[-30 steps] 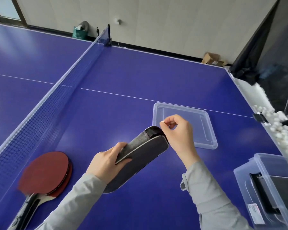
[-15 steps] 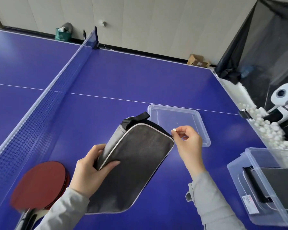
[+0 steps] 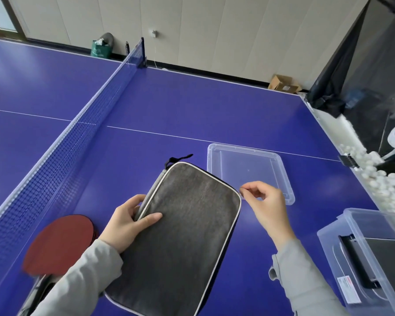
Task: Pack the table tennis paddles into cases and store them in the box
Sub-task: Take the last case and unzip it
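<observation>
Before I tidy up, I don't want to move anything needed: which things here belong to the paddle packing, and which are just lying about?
Belongs to the job:
grey case, held by left hand and right hand
red paddles
clear box, a dark case inside
lid

Lying about:
white balls
net
cardboard box
green bag

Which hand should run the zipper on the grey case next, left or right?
Right. The right hand already pinches something small, likely the zipper pull, at the grey case's right edge. The left hand grips the opposite edge, steadying it, so it is better kept as the brace.
</observation>
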`<move>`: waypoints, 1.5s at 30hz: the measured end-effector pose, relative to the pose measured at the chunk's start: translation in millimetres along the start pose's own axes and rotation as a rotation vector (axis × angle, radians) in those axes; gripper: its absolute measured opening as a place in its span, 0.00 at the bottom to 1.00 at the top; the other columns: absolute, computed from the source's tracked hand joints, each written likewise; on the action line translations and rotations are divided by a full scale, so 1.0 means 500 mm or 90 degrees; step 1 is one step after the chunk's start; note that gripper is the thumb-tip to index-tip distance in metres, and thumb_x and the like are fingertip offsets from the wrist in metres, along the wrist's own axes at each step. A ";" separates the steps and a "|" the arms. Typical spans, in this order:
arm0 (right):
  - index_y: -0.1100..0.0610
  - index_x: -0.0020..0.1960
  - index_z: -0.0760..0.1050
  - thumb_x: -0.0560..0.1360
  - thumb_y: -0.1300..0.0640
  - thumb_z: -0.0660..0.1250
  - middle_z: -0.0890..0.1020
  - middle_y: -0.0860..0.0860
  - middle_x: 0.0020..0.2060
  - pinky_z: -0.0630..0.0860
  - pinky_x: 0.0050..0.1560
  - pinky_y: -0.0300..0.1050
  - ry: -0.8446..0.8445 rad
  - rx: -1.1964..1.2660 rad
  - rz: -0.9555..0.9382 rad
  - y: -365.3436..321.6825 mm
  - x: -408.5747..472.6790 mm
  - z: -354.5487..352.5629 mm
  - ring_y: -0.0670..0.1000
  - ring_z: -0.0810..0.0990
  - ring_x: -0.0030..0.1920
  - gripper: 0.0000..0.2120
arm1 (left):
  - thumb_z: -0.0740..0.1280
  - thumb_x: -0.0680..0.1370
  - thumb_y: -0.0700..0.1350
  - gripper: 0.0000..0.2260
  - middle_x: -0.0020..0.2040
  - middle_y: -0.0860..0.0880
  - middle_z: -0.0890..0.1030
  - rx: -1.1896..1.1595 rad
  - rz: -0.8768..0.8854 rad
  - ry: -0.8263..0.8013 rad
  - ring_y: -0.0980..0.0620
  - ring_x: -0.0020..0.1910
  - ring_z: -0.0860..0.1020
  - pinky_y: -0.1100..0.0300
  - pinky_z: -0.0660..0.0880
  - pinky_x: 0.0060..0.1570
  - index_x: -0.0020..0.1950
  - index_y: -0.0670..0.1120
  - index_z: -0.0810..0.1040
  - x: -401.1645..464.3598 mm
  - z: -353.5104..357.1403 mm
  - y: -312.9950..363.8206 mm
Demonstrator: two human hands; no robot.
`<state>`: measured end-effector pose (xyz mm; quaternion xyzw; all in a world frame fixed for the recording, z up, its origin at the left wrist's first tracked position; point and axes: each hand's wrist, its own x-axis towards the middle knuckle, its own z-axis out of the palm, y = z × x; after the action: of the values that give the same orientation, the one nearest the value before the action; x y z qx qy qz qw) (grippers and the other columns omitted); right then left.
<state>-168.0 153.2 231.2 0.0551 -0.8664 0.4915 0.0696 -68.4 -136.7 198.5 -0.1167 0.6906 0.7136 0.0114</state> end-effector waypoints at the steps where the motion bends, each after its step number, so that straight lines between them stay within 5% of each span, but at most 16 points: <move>1: 0.53 0.39 0.82 0.71 0.63 0.72 0.83 0.46 0.34 0.73 0.42 0.30 -0.022 -0.008 -0.014 0.002 0.001 -0.008 0.43 0.79 0.37 0.06 | 0.75 0.64 0.46 0.14 0.40 0.42 0.84 -0.020 -0.015 -0.007 0.47 0.38 0.84 0.61 0.79 0.35 0.49 0.48 0.80 0.002 -0.005 -0.001; 6: 0.55 0.40 0.82 0.71 0.63 0.73 0.83 0.46 0.35 0.73 0.41 0.29 -0.079 -0.090 -0.119 0.002 0.007 -0.027 0.43 0.79 0.39 0.04 | 0.74 0.66 0.44 0.17 0.45 0.41 0.84 -0.062 -0.062 -0.030 0.45 0.42 0.84 0.58 0.80 0.38 0.53 0.44 0.79 0.010 -0.017 -0.001; 14: 0.60 0.39 0.79 0.68 0.70 0.72 0.78 0.48 0.33 0.73 0.38 0.35 -0.026 -0.182 -0.289 0.019 0.013 -0.039 0.47 0.77 0.33 0.07 | 0.75 0.65 0.48 0.18 0.43 0.39 0.84 -0.058 -0.039 0.019 0.41 0.41 0.83 0.54 0.81 0.39 0.52 0.46 0.78 0.007 0.018 0.000; 22: 0.59 0.38 0.78 0.67 0.72 0.71 0.77 0.50 0.33 0.74 0.39 0.43 0.011 -0.192 -0.268 0.062 -0.026 -0.038 0.49 0.77 0.34 0.09 | 0.78 0.65 0.49 0.15 0.39 0.42 0.85 -0.072 -0.021 0.083 0.45 0.35 0.83 0.57 0.79 0.33 0.47 0.53 0.79 -0.001 0.059 -0.019; 26: 0.59 0.38 0.78 0.67 0.72 0.72 0.77 0.48 0.33 0.73 0.38 0.39 -0.010 -0.204 -0.268 0.078 -0.064 -0.035 0.47 0.76 0.34 0.09 | 0.77 0.61 0.56 0.19 0.41 0.43 0.85 -0.079 -0.031 0.129 0.43 0.37 0.84 0.53 0.80 0.36 0.48 0.53 0.78 0.002 0.078 -0.032; 30: 0.59 0.38 0.78 0.67 0.71 0.73 0.77 0.48 0.34 0.77 0.37 0.45 -0.033 -0.202 -0.239 0.095 -0.106 -0.033 0.47 0.77 0.35 0.09 | 0.76 0.61 0.57 0.17 0.40 0.47 0.85 -0.065 -0.027 0.170 0.46 0.37 0.84 0.53 0.79 0.38 0.45 0.57 0.77 0.007 0.095 -0.044; 40: 0.59 0.38 0.79 0.66 0.71 0.74 0.78 0.47 0.33 0.74 0.37 0.36 -0.021 -0.161 -0.138 0.127 -0.198 -0.034 0.45 0.77 0.35 0.09 | 0.75 0.70 0.49 0.12 0.39 0.50 0.83 -0.081 -0.044 0.371 0.49 0.37 0.80 0.51 0.78 0.46 0.44 0.55 0.72 0.031 0.128 -0.071; 45: 0.58 0.38 0.78 0.67 0.70 0.74 0.78 0.47 0.33 0.73 0.37 0.33 0.016 -0.132 -0.084 0.130 -0.233 -0.019 0.45 0.77 0.37 0.09 | 0.74 0.71 0.49 0.15 0.37 0.54 0.78 -0.084 -0.067 0.464 0.54 0.35 0.77 0.62 0.72 0.36 0.49 0.50 0.70 0.031 0.155 -0.078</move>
<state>-63.5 197.7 160.6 0.0984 -0.9062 0.3940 0.1179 -88.3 -60.4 159.0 -0.3989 0.5947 0.6668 -0.2063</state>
